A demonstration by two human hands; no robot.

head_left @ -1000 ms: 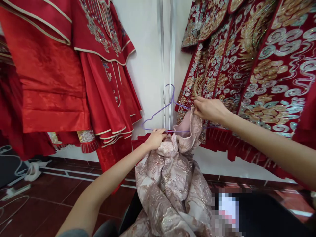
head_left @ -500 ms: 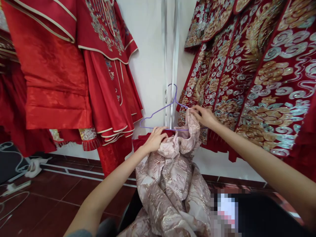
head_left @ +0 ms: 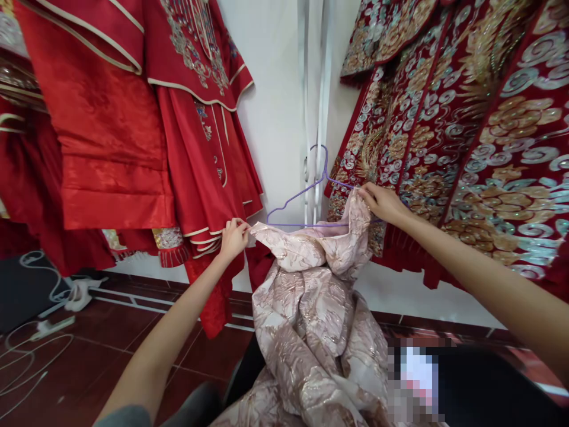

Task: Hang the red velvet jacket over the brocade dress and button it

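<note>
- Pink brocade garment (head_left: 322, 308) droops below and between the left hand (head_left: 235, 238) and right hand (head_left: 383, 203), top edge stretched.
- Each hand's grip pinches one top corner; the right corner overlaps the purple hanger (head_left: 296, 194).
- Red garments (head_left: 200, 160) hang left; an embroidered garment (head_left: 444, 130) hangs right, behind the right hand.
- Pixelated patch (head_left: 418, 379), lower right: unreadable.

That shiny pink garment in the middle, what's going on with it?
A person's left hand and right hand hold the pink garment by its upper edge, set well apart. A purple hanger is at that edge, its left shoulder bare, its right partly covered. Red garments hang on both sides.
</note>
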